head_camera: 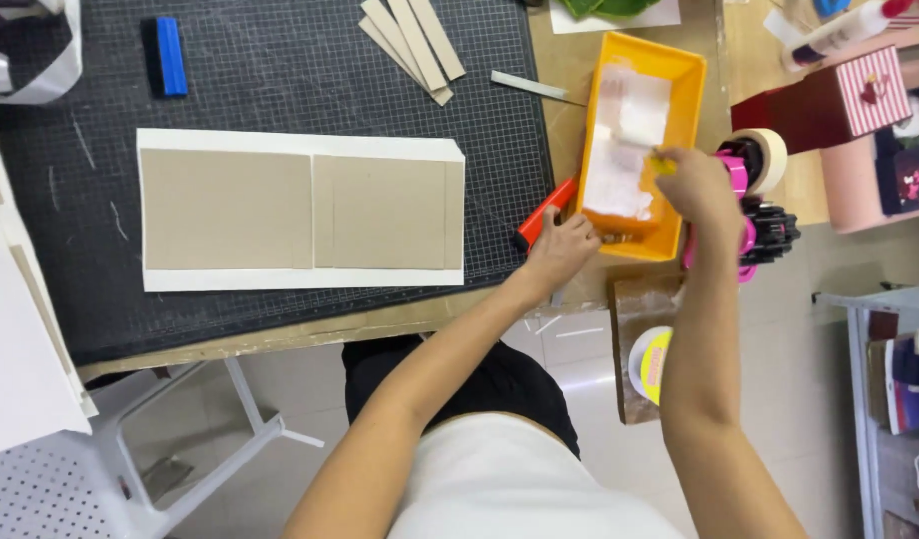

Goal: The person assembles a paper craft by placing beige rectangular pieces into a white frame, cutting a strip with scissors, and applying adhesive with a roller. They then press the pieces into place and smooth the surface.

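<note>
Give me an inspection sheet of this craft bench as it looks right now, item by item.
Surface: dark gridded cutting mat on a wooden bench.
Job's things: yellow tray holding white paste; a small yellow-handled tool held over it; white sheet with two grey boards laid on it.
Clutter: blue block, cardboard strips, orange cutter, masking tape roll, pink tape dispenser, striped box.
Hands: left hand rests at the tray's near corner by the cutter; right hand grips the tool over the tray.
Cables: nothing seen.
Surroundings: white plastic chair, tiled floor, grey shelf at right.
</note>
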